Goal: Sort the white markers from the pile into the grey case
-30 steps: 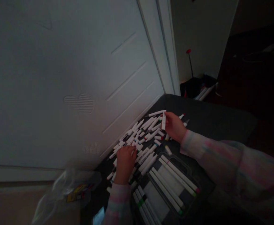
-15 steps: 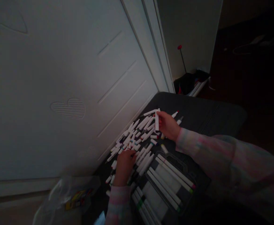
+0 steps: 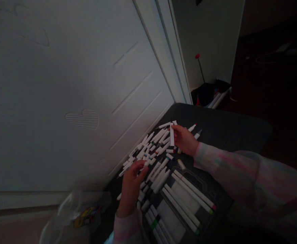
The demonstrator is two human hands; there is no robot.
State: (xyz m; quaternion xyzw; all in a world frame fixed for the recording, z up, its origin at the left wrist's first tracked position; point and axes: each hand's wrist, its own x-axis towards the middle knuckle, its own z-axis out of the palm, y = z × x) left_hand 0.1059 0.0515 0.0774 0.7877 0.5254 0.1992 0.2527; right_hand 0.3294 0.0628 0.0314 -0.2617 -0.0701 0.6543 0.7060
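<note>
My right hand (image 3: 185,139) holds a white marker (image 3: 172,135) upright between thumb and fingers, above the far right of a heap of loose white markers (image 3: 161,135). Over the near left side of the heap, my left hand (image 3: 132,183) has its thumb and forefinger bent together around a small white marker cap (image 3: 146,164); the dim light blurs its outline. Several markers lie in rows in a dark marker case (image 3: 204,181) in front of me. Some coloured ends show on them, such as pink and green.
The markers and case lie on a dark tabletop (image 3: 230,127) against a white panel with heart carvings (image 3: 83,118). At the lower left is a clear plastic container (image 3: 62,211) with a yellow packet (image 3: 84,217). A black bin (image 3: 205,93) stands on the floor beyond.
My left hand has lifted from the heap and turned, now showing a small white piece at its fingertips. My right hand still holds the marker. The view has shifted slightly.
</note>
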